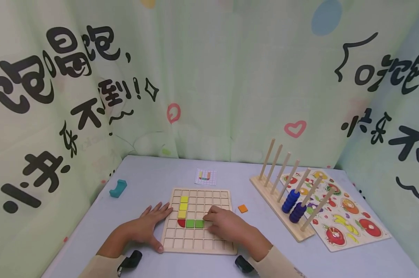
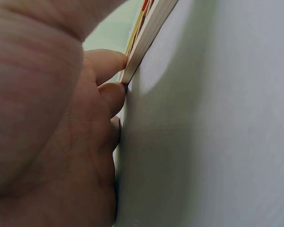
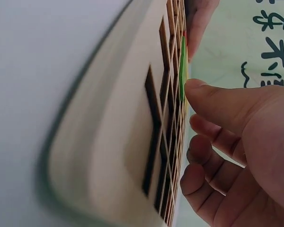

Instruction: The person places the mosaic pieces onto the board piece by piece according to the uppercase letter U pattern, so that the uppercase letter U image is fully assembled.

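A wooden grid board (image 1: 199,247) lies on the table with several colored tiles in its cells. Yellow tiles (image 1: 183,206) run down one column to a red rounded tile (image 1: 181,223), and green tiles (image 1: 194,224) continue to the right. My left hand (image 1: 145,226) is spread along the board's left edge, with fingertips and thumb against it. Over the right half of the grid is my right hand (image 1: 227,226), fingers loosely bent. Its thumb tip is right at a green tile (image 3: 182,71), and no piece shows between thumb and fingers.
Behind the board lies a small pattern card (image 1: 205,177). An orange tile (image 1: 242,208) sits to its right, and a teal curved block (image 1: 118,188) at the far left. A wooden peg stand (image 1: 282,208) with blue beads and a fruit puzzle board (image 1: 352,216) occupy the right side.
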{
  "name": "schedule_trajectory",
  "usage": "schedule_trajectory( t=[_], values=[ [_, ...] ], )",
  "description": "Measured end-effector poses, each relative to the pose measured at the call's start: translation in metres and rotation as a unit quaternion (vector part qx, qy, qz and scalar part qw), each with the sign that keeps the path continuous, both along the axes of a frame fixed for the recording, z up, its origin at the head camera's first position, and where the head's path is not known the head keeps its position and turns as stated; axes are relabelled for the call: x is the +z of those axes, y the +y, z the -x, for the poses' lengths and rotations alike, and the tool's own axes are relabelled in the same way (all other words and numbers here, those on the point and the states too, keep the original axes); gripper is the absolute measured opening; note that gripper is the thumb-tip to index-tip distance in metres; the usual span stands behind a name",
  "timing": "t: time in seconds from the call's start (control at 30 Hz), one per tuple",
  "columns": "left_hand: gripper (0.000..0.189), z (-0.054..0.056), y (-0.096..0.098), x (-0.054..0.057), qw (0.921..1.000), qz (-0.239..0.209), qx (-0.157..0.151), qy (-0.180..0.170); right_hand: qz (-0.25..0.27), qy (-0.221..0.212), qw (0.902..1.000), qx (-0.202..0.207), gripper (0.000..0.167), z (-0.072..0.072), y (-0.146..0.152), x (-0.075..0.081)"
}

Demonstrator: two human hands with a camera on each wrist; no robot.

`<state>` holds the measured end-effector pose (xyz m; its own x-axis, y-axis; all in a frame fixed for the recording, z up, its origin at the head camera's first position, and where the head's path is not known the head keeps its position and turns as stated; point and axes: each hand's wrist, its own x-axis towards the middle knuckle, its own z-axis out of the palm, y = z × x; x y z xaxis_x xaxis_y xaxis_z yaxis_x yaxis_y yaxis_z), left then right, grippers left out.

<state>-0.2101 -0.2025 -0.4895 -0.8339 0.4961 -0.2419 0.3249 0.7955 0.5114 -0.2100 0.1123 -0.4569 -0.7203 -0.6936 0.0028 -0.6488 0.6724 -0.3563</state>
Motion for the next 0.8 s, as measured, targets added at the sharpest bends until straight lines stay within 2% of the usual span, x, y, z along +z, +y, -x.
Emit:
schedule_trajectory(
  t=[0.37, 0.5, 0.8],
  values=[
    [0.127, 0.000, 0.002, 0.002, 1.0000, 0.005, 0.003, 0.001, 0.019, -0.010, 0.9998, -0.004, 0.030, -0.006, 0.039, -0.005],
    [0.127, 0.001, 0.001, -0.001, 1.0000, 0.006, -0.002, 0.007, 0.022, -0.004, 0.9997, -0.008, 0.029, -0.010, 0.054, -0.005],
    [0.127, 0.002, 0.000, -0.004, 0.9999, 0.005, -0.001, 0.009, 0.026, 0.004, 0.9990, -0.035, 0.025, -0.015, 0.092, -0.004]
  ],
)
